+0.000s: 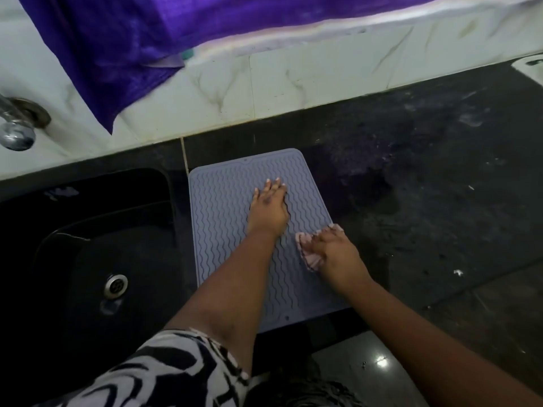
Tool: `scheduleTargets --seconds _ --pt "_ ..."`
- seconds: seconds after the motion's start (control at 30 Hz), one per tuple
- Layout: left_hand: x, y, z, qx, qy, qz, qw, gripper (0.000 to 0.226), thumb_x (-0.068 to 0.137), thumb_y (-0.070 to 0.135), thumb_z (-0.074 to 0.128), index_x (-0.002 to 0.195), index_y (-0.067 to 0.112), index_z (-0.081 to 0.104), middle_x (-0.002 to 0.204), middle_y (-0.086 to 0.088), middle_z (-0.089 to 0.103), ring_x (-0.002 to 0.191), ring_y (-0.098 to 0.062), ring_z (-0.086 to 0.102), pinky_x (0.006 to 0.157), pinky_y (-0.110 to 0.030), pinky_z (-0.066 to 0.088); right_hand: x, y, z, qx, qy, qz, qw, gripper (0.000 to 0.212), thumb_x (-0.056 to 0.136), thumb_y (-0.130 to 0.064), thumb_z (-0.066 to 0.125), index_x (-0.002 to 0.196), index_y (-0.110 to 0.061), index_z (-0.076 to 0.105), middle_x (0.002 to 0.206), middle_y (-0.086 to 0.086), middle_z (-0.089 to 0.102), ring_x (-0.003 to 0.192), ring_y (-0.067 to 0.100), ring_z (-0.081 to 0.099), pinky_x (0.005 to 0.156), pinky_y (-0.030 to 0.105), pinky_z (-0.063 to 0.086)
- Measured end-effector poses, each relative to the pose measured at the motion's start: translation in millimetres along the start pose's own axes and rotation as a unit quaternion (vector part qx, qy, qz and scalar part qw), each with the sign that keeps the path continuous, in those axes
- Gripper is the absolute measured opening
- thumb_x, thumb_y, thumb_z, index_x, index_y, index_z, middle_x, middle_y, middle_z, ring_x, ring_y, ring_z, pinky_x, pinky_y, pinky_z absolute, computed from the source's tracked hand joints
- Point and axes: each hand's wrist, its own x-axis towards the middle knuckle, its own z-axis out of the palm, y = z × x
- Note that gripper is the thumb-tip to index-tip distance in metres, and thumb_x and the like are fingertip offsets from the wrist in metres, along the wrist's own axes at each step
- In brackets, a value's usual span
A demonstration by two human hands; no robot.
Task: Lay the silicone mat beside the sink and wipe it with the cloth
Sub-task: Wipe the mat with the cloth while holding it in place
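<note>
While the black-and-white patterned sleeve [164, 374] fills the near edge of the view, both forearms reach forward over the dark desk [440, 201]. The right hand [335, 254] comes first: its fingers [318, 240] are curled down onto a small pale pink cloth [308, 259], pressing it against the right edge of the silicone mat [223, 230] (cloth bunched under the palm, only its left and near parts showing past the fingertips). Just beyond and to the left of those fingers, the left hand [269, 210] lies flat on the mat, fingers [273, 186] stretched out together and holding nothing, palm down on the wavy ridges. The mat is grey-blue, lying flat on the desk, its long side running away from the person; its near end is at the front edge of the desk. To the left of the left-hand fingers, right beside the mat, is the black sink [88, 230] with a metal drain [116, 285] in its bottom. Farther out past the fingertips the desk meets a white marbled tile wall [293, 77]. A metal tap fitting [17, 124] sticks out of the wall at far left, above the sink. A purple cloth [132, 39] hangs down over the tiles at the top.
</note>
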Motion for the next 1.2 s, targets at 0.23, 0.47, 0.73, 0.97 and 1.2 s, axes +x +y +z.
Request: scheduleTargets --seconds 0.23,0.47,0.73,0.97,1.2 --pt "-20.5 23.5 -13.0 -0.025 -0.038 -0.030 0.998 0.058 0.098 0.002 0.032 0.153 0.015 0.021 0.163 -0.007 0.007 0.150 -0.027 -0.004 0.119 -0.041 -0.008 -45.8 -10.2 -28.2 0.153 -0.090 0.095 0.980 0.022 0.091 -0.015 0.059 0.106 -0.005 0.072 0.109 0.018 0.070 0.098 0.028 0.065 0.092 0.033 0.053" --pt "-91.8 33.2 2.8 0.060 -0.041 -0.037 0.997 0.056 0.101 0.030 0.032 0.154 0.021 0.015 0.163 -0.001 0.006 0.150 -0.024 0.002 0.120 -0.043 -0.003 -14.4 -11.0 -2.0 0.007 -0.020 0.007 1.000 0.038 0.098 -0.018 0.046 0.135 -0.010 0.054 0.131 0.016 0.055 0.122 0.032 0.048 0.107 0.036 0.039" --pt "-98.6 39.0 0.9 0.075 -0.034 -0.055 0.995 0.056 0.101 0.023 0.026 0.154 0.025 0.010 0.163 0.004 0.005 0.150 -0.019 -0.001 0.121 -0.042 -0.006 -97.1 11.9 28.7 -0.103 -0.035 -0.035 0.993 0.051 0.092 -0.023 0.053 0.142 -0.027 0.044 0.139 0.008 0.046 0.134 0.031 0.033 0.119 0.036 0.021" --pt "-99.0 42.5 -3.9 0.042 -0.050 -0.086 0.994 0.057 0.100 0.019 0.028 0.155 0.024 0.011 0.163 0.006 0.002 0.150 -0.019 -0.006 0.122 -0.040 -0.007 -135.6 6.3 -20.4 0.340 -0.076 0.110 0.931 0.017 0.082 -0.022 0.073 0.099 -0.022 0.078 0.101 0.000 0.073 0.094 0.015 0.067 0.071 0.025 0.058" --pt "-95.1 55.5 2.5 0.071 -0.024 -0.151 0.986 0.063 0.098 0.024 0.032 0.155 0.024 0.004 0.163 0.004 -0.002 0.149 -0.026 -0.012 0.112 -0.056 -0.019 -81.6 25.0 -56.0 0.564 0.067 0.244 0.786 0.023 0.087 -0.001 0.064 0.104 -0.013 0.075 0.095 0.007 0.076 0.077 0.019 0.072 0.050 0.024 0.055"
